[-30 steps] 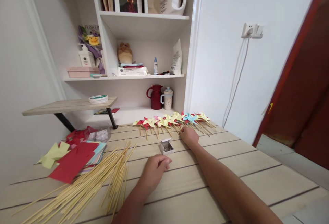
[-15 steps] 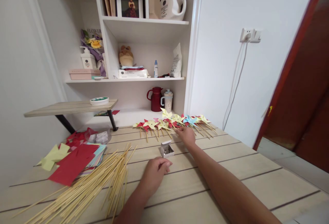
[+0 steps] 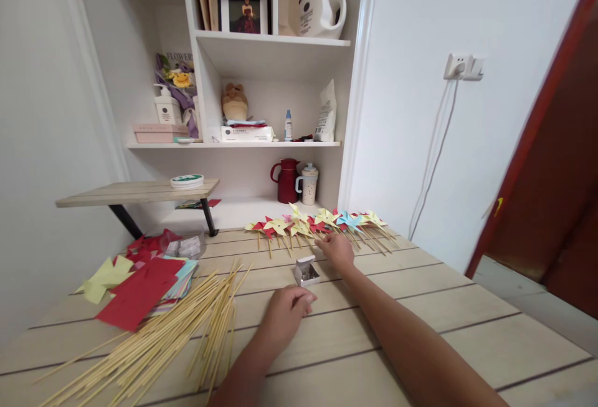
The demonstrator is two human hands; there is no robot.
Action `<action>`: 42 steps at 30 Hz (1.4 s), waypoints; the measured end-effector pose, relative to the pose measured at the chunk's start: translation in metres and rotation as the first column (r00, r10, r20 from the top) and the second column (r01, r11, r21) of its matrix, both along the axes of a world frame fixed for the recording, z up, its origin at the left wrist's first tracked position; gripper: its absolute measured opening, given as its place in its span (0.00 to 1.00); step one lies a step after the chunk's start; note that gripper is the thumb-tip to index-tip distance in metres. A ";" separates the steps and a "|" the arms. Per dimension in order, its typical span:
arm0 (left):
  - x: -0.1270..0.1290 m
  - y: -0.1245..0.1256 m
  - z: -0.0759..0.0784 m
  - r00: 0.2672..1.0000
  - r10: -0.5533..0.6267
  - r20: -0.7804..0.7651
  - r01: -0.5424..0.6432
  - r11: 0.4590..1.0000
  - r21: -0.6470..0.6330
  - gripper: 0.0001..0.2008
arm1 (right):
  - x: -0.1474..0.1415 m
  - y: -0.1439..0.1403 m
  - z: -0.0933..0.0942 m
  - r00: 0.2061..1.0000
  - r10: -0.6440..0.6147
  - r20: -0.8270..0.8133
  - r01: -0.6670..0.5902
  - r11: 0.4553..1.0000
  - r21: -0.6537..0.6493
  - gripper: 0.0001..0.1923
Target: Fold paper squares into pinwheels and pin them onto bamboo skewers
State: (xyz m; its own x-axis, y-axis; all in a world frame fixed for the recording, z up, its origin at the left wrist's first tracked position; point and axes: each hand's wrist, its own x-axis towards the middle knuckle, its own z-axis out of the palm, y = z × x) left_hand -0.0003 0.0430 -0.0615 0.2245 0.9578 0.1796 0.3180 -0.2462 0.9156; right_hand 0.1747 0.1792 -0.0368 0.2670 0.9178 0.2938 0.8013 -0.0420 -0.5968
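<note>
At the front edge of a row of paper pinwheels [image 3: 349, 221], my right hand [image 3: 337, 250] has its fingers pinched at the lower stick end of a yellow pinwheel [image 3: 298, 212]. That pinwheel's head rests among the others, which are yellow, red and blue on thin wooden sticks. My left hand [image 3: 286, 315] lies on the table with fingers curled together, and nothing shows in it. Just beyond its fingertips stands a small white box [image 3: 307, 273] with its lid up and tiny metal pieces inside.
Many thin wooden sticks [image 3: 154, 338] lie heaped at the left. Behind them are red paper sheets [image 3: 140, 292], folded yellow paper [image 3: 105, 279] and a clear container [image 3: 189, 246]. A small raised shelf [image 3: 140, 192] stands back left. A red jug [image 3: 287, 181] and tumbler [image 3: 308, 184] are behind.
The yellow pinwheel's head has come down onto the row, with my right hand at its stick. My left hand stays curled by the box. The view has shifted slightly.
</note>
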 end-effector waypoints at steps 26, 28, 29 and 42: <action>0.001 0.000 0.002 0.996 -0.015 -0.090 0.021 0.997 0.071 0.16 | -0.003 -0.004 -0.004 0.996 -0.027 0.090 0.035 0.996 -0.081 0.16; 0.001 -0.001 0.003 0.995 -0.010 -0.100 0.019 0.996 0.083 0.16 | -0.002 -0.005 -0.005 0.996 -0.021 0.086 0.028 0.996 -0.081 0.17; 0.001 -0.001 0.002 0.994 -0.010 -0.106 0.019 0.996 0.090 0.16 | -0.001 -0.005 -0.005 0.996 -0.019 0.084 0.026 0.996 -0.081 0.17; 0.001 -0.003 0.005 0.988 -0.008 -0.152 0.027 0.992 0.122 0.16 | 0.013 -0.008 -0.002 0.998 -0.007 0.056 0.012 0.997 -0.081 0.27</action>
State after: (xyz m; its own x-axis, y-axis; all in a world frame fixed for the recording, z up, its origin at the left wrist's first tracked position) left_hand 0.0006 0.0399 -0.0566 0.2743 0.9262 0.2586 0.4449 -0.3607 0.8197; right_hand 0.1881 0.1716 -0.0384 0.2612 0.9368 0.2327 0.8323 -0.0964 -0.5459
